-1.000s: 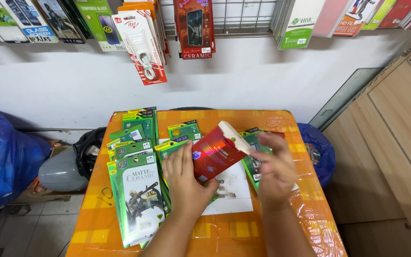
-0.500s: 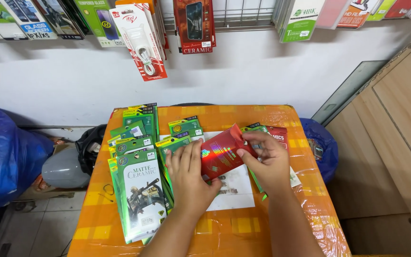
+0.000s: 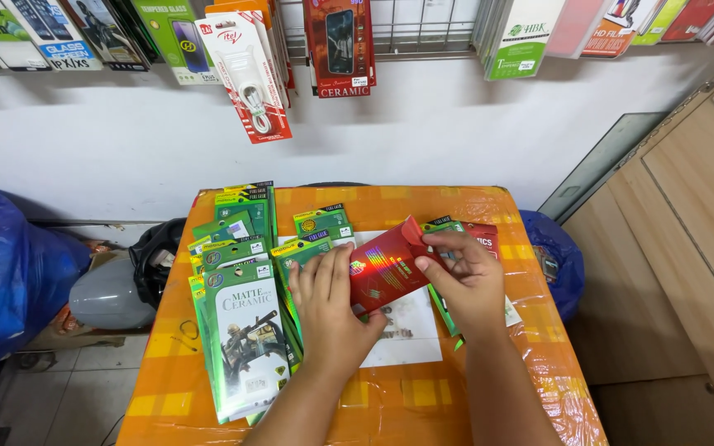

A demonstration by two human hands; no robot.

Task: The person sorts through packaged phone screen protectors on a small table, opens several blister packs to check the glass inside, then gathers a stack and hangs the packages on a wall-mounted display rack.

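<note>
The near bench (image 3: 423, 413) edge and both forearms are cut off by the bottom of the view, and the plastic wrap over the orange top blurs what lies beneath it. Much of the white sheet (image 3: 411, 330) is hidden under the hands, so its print is hard to make out. Since half a second ago the red packet (image 3: 383, 272) has tipped lower and flatter, and the right hand (image 3: 464, 281) has slid onto its upper right corner. The packet is a shiny red sleeve with a rainbow glint, held tilted above the bench's middle. The left hand (image 3: 328, 301) lies with fingers together, gripping its lower left end; the right hand pinches the folded flap between thumb and fingers. Stacks of green packets (image 3: 241, 330) cover the left side, up to the far left corner
</note>
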